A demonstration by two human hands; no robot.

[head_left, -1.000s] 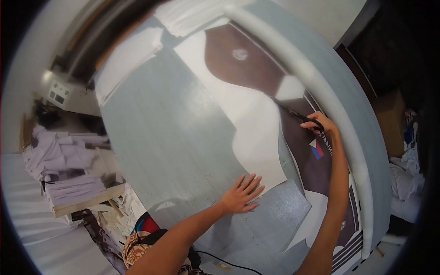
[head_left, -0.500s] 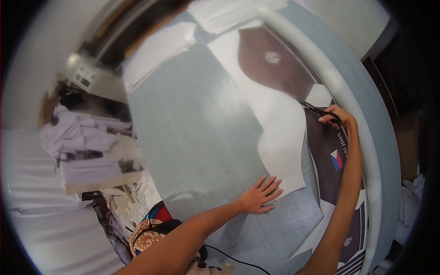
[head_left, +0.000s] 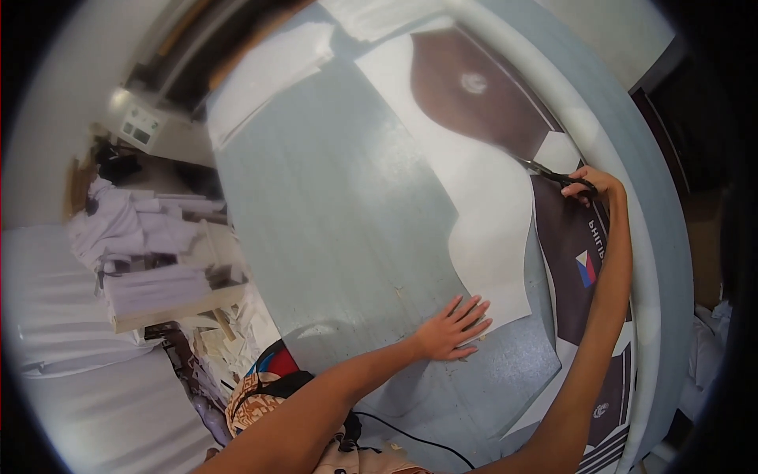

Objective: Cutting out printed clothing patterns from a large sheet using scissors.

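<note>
My right hand grips the handles of black-handled scissors, fingers wrapped round them. The blades point up and left, lying at the edge between the white border and the dark brown printed shape of a large sheet; I cannot make out whether they are parted. Below the scissors, another dark printed piece bears pale lettering and a small blue, red and white flag, partly covered by my right forearm. My left hand rests flat with fingers spread, at the lower tip of the white border, on the grey-blue tabletop.
A long pale roll runs along the table's right side. White sheets lie at the far left corner. Left of the table, stacked pale lilac cloth sits by white scraps. A black cord crosses the near tabletop.
The view has shifted a little. My right hand and the scissors appear slightly farther right and up. My left hand stays spread at the border's lower tip.
</note>
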